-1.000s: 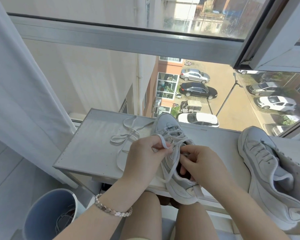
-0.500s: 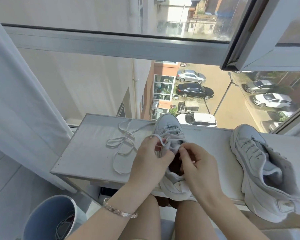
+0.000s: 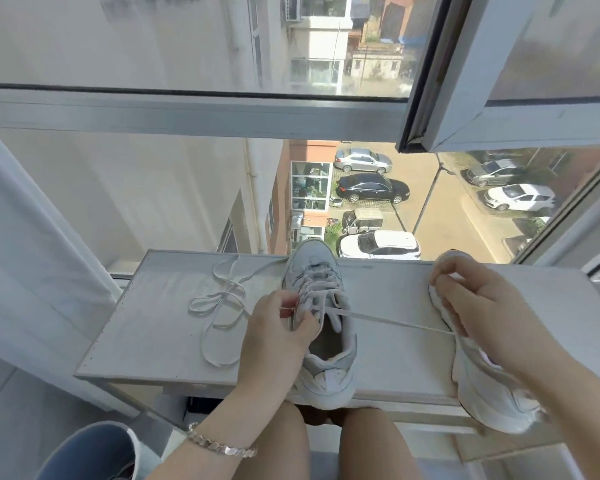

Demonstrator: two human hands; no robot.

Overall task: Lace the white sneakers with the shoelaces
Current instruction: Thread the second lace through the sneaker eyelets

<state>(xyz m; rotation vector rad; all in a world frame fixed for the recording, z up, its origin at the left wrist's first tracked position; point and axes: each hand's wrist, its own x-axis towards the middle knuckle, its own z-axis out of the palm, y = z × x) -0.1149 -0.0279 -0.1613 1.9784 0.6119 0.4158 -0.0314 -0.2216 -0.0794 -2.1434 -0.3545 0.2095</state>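
Observation:
A white sneaker [image 3: 329, 362] stands toe-away on the white shelf [image 3: 146, 327], its heel over the near edge. My left hand [image 3: 274, 330] grips its left side at the eyelets. My right hand [image 3: 475, 306] pinches a white shoelace [image 3: 392, 320] and holds it taut, stretched rightward from the sneaker's upper eyelets. The lace's other part lies in loose loops [image 3: 222, 303] on the shelf to the left. A second white sneaker [image 3: 489, 386] lies at the right, partly behind my right hand.
A blue bin [image 3: 90, 452] stands on the floor at lower left. A white curtain [image 3: 25, 258] hangs at the left. Window glass and frame [image 3: 222, 109] rise just behind the shelf. My knees [image 3: 326, 441] are under the shelf edge.
My right hand has left the sneaker's tongue and moved far right, drawing the lace out taut. My left hand stays on the sneaker. The camera view has tilted slightly.

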